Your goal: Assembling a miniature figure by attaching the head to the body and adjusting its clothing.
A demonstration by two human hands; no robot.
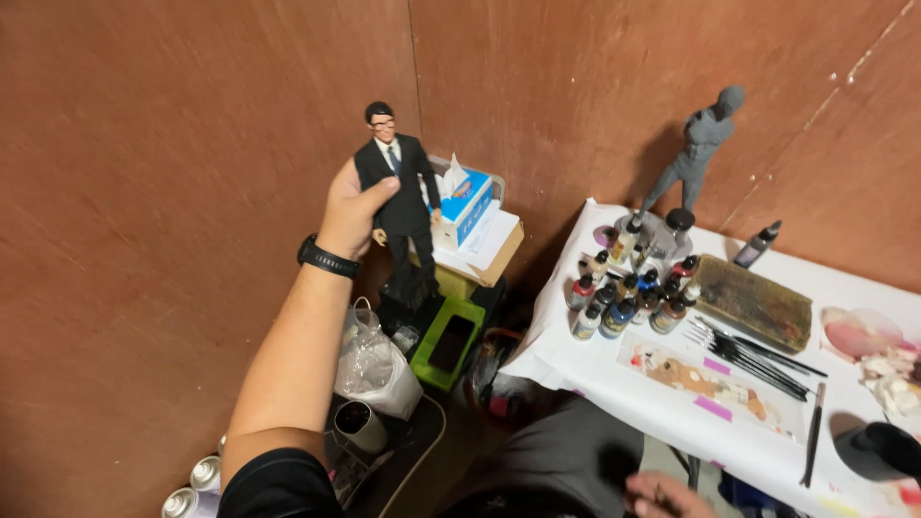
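My left hand (351,213) is raised in front of the brown wall and grips a doll-sized figure of a man in a black suit (401,187) by its torso, held upright. A black watch sits on that wrist. My right hand (667,496) rests low at the bottom edge, on my lap beside the white-covered table (576,360); its fingers are only partly in view and seem to hold nothing. A grey unpainted figure (698,149) stands at the back of the table.
Several small paint bottles (628,293), a row of brushes (753,360), a stained palette sheet (705,382) and a dirty brown pad (753,299) lie on the table. A tissue box (465,203), green stool (448,342), plastic bag (374,369) and spray cans (192,487) sit on the floor at left.
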